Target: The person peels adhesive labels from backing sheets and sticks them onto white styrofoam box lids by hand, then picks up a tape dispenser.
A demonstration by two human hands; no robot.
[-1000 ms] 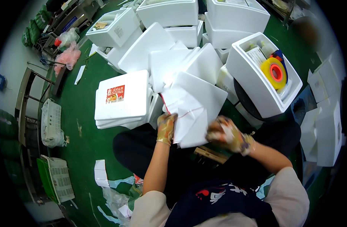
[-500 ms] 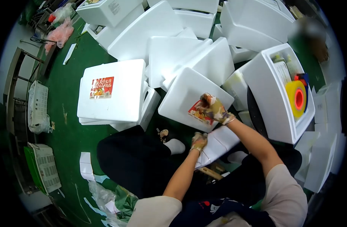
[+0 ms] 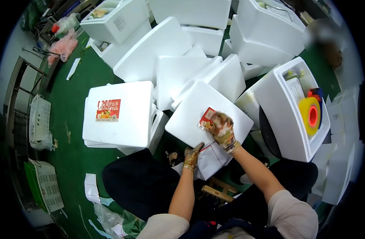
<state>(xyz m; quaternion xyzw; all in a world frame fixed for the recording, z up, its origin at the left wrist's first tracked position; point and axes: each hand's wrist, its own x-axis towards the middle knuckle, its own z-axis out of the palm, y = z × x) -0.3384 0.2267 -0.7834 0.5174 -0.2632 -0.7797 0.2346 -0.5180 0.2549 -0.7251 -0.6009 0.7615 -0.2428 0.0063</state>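
Observation:
My right hand [image 3: 223,131], in a stained glove, lies spread over a red label [image 3: 207,118] on a white foam lid [image 3: 194,107], covering part of the label. My left hand [image 3: 192,156], also gloved, grips the edge of a white label sheet [image 3: 212,160] just below that lid. To the left, another white lid [image 3: 130,115] with a red picture label [image 3: 108,110] rests on a stack.
Behind the lids stand several white foam boxes [image 3: 186,12]. An open foam box [image 3: 286,115] at the right holds a yellow tape roll [image 3: 306,109]. A wooden stool [image 3: 217,192] is between my legs. Crates [image 3: 40,119] line the left side.
A red label now shows on the front lid, with my right hand on it. The white sheet has moved down off the lid, in my left hand. The view has shifted.

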